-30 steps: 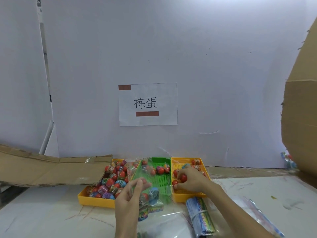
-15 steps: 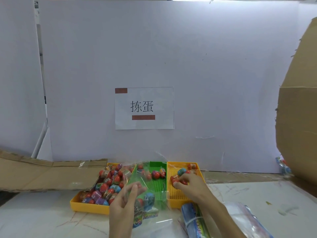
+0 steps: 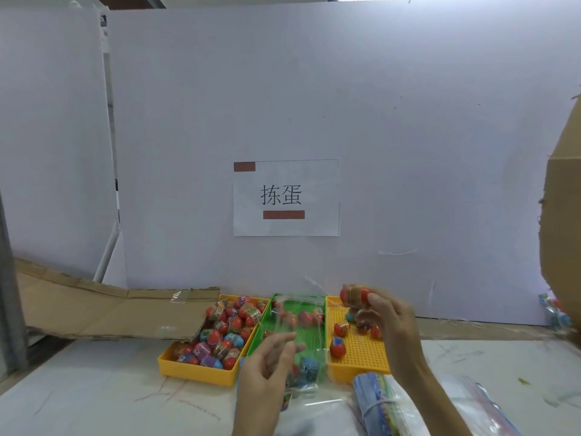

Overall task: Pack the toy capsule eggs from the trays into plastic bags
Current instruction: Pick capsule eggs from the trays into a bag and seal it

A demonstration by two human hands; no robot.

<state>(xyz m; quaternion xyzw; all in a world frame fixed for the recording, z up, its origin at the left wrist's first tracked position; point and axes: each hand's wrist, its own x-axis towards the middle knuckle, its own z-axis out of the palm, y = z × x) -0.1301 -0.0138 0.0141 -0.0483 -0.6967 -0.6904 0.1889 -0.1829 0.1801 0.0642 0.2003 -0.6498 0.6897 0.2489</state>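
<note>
My left hand (image 3: 267, 366) holds a clear plastic bag (image 3: 301, 341) upright over the green tray (image 3: 267, 322); a few capsule eggs, one blue (image 3: 309, 368), lie at the bag's bottom. My right hand (image 3: 390, 322) is raised above the right yellow tray (image 3: 361, 363) and grips red capsule eggs (image 3: 355, 295), to the right of the bag's mouth. A few eggs (image 3: 338, 346) lie in that tray. The left yellow tray (image 3: 195, 369) is heaped with several eggs (image 3: 226, 332).
A rubber-banded bundle of blue-edged plastic bags (image 3: 377, 401) lies at the front right, with more loose bags (image 3: 484, 407) beside it. Flattened cardboard (image 3: 103, 309) lies at the left, a large cardboard box (image 3: 562, 231) at the right. A white wall with a paper sign (image 3: 286, 198) stands behind.
My right hand has lifted out of the right yellow tray with red eggs in its grip and moved up beside the bag's mouth. The left hand still holds the bag.
</note>
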